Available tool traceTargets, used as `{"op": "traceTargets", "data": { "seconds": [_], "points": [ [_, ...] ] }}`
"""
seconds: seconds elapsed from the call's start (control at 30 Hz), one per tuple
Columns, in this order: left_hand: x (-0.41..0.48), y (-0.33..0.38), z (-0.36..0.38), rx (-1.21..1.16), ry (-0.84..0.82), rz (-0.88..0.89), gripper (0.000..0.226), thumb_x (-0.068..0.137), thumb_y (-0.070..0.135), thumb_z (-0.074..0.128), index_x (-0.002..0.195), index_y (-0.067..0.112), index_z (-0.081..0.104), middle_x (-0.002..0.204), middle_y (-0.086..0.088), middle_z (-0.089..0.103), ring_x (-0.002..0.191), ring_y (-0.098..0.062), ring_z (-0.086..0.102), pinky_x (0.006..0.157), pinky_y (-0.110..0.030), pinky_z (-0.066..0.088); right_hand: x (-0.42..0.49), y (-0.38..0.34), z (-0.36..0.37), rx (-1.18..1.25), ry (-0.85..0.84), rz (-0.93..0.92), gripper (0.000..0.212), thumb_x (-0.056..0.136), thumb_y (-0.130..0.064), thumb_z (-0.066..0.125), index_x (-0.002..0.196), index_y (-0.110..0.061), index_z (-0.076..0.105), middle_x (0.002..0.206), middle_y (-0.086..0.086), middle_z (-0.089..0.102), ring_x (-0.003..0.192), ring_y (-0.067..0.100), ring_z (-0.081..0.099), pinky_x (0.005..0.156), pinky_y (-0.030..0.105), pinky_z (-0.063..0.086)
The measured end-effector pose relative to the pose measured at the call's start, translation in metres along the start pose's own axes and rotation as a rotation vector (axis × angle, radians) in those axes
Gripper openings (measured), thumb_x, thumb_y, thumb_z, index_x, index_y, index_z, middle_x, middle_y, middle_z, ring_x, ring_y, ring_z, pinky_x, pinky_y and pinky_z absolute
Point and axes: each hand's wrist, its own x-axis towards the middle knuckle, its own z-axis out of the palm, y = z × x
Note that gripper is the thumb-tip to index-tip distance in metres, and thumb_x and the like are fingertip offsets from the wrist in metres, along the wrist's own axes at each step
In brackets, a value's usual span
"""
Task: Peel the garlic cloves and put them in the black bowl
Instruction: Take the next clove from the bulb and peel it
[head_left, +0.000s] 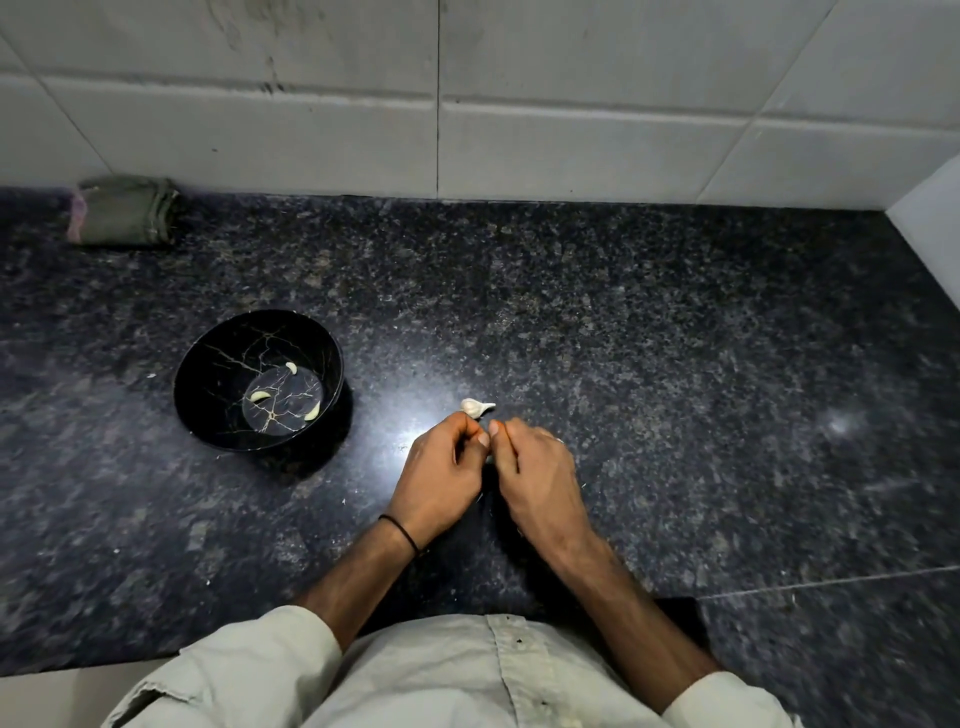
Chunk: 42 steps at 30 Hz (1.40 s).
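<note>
- A pale piece (488, 459) shows in the gap between my two hands at the centre of the frame. So little of it is exposed that I cannot tell whether it is clove or skin.
- My left hand (441, 462) has its fingers curled in tight, with thumb and forefinger tips pinching toward that piece.
- My right hand (535, 467) is curled the same way, and its fingertips meet the left's just above the piece. The palms and the actual grip are hidden from me behind the backs of the hands.
- One unpeeled garlic clove (477, 407) lies on the counter just above the fingertips, apart from them, in a bright patch of glare.
- The black bowl (218, 358) sits left of centre, well apart from the hands. It has thin gold veining inside.
- Three peeled cloves (260, 396) lie on its floor, spread apart from one another.
- The dark speckled counter (675, 364) fills the middle of the frame. Small pale flecks lie around my wrists, too small to make out.
- A thin black band (399, 531) circles my left wrist.
- A folded greenish cloth (122, 212) lies at the upper left against the tiled wall (571, 104).
- My light shirt (441, 675) and both sleeves are cut off by the bottom edge.
</note>
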Motion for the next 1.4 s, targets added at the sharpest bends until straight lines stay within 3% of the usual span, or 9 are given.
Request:
{"op": "traceTargets", "data": {
  "seconds": [0.27, 0.37, 0.47, 0.67, 0.8, 1.0, 1.23, 1.33, 1.4],
  "points": [
    [-0.001, 0.003, 0.001, -0.176, -0.053, -0.07, 0.025, 0.093, 0.027, 0.051, 0.084, 0.009, 0.065, 0.07, -0.009, 0.065, 0.063, -0.013, 0.05, 0.06, -0.04, 0.043, 0.001, -0.004, -0.005, 0.184, 0.026, 0.03, 0.052, 0.094, -0.055, 0.042, 0.071, -0.012, 0.06, 0.065, -0.002, 0.059, 0.066, 0.018, 0.053, 0.064, 0.034, 0.039],
    [0.0, 0.001, 0.0, -0.156, -0.029, -0.086, 0.025, 0.092, 0.031, 0.052, 0.083, 0.011, 0.065, 0.076, -0.018, 0.066, 0.064, -0.017, 0.051, 0.062, -0.048, 0.046, 0.001, -0.001, -0.004, 0.216, 0.044, 0.065, 0.034, 0.095, -0.042, 0.058, 0.071, -0.017, 0.059, 0.067, -0.007, 0.057, 0.07, 0.015, 0.053, 0.066, 0.028, 0.039],
    [0.0, -0.002, 0.0, -0.044, -0.045, -0.075, 0.021, 0.099, 0.027, 0.054, 0.085, 0.013, 0.061, 0.071, -0.008, 0.063, 0.062, -0.011, 0.047, 0.061, -0.038, 0.043, 0.001, 0.0, -0.003, 0.298, 0.056, 0.194, 0.028, 0.091, -0.026, 0.069, 0.068, -0.027, 0.053, 0.068, -0.008, 0.059, 0.069, 0.009, 0.054, 0.063, 0.02, 0.035],
    [0.0, -0.003, 0.007, -0.064, -0.062, -0.069, 0.021, 0.101, 0.021, 0.053, 0.084, 0.009, 0.058, 0.066, 0.004, 0.055, 0.06, -0.01, 0.043, 0.06, -0.032, 0.038, 0.0, -0.003, -0.001, 0.089, 0.095, 0.074, 0.027, 0.099, -0.03, 0.051, 0.076, -0.024, 0.039, 0.069, -0.015, 0.042, 0.07, 0.013, 0.039, 0.065, 0.024, 0.022],
    [-0.001, -0.003, 0.008, -0.185, -0.07, -0.102, 0.023, 0.102, 0.016, 0.051, 0.084, 0.004, 0.058, 0.063, -0.001, 0.052, 0.059, -0.015, 0.043, 0.055, -0.034, 0.037, 0.005, -0.001, 0.006, 0.036, 0.095, -0.01, 0.032, 0.099, -0.034, 0.037, 0.077, -0.018, 0.053, 0.071, 0.003, 0.058, 0.068, 0.012, 0.037, 0.065, 0.027, 0.028],
    [-0.003, -0.002, 0.008, -0.188, -0.076, -0.083, 0.022, 0.1, 0.024, 0.052, 0.088, 0.007, 0.059, 0.066, -0.003, 0.053, 0.06, -0.016, 0.044, 0.055, -0.035, 0.037, 0.005, -0.002, -0.004, 0.225, 0.015, 0.199, 0.052, 0.098, -0.043, 0.056, 0.055, -0.02, 0.039, 0.048, -0.005, 0.039, 0.05, 0.008, 0.035, 0.051, 0.027, 0.027],
    [-0.001, -0.006, 0.005, -0.071, -0.02, -0.065, 0.018, 0.097, 0.02, 0.058, 0.08, 0.02, 0.059, 0.062, 0.01, 0.056, 0.058, -0.008, 0.046, 0.06, -0.027, 0.039, 0.003, 0.002, -0.005, 0.41, 0.03, 0.324, 0.016, 0.095, -0.025, 0.065, 0.082, -0.016, 0.061, 0.068, -0.008, 0.061, 0.061, -0.003, 0.053, 0.058, 0.011, 0.037],
    [0.0, -0.004, 0.002, -0.052, 0.004, -0.069, 0.016, 0.094, 0.019, 0.065, 0.078, 0.023, 0.063, 0.066, 0.009, 0.063, 0.059, -0.006, 0.053, 0.06, -0.023, 0.042, 0.0, 0.004, -0.003, 0.43, 0.055, 0.314, 0.021, 0.097, -0.017, 0.06, 0.077, -0.021, 0.061, 0.064, -0.008, 0.06, 0.06, 0.0, 0.052, 0.059, 0.016, 0.039],
    [0.001, -0.005, 0.001, -0.038, 0.004, -0.071, 0.014, 0.091, 0.02, 0.068, 0.078, 0.024, 0.064, 0.069, 0.005, 0.067, 0.065, -0.016, 0.061, 0.064, -0.031, 0.048, -0.001, 0.005, -0.004, 0.438, 0.074, 0.311, 0.023, 0.099, -0.018, 0.057, 0.077, -0.018, 0.064, 0.06, -0.008, 0.058, 0.057, 0.001, 0.052, 0.056, 0.018, 0.04]
  ]
}}
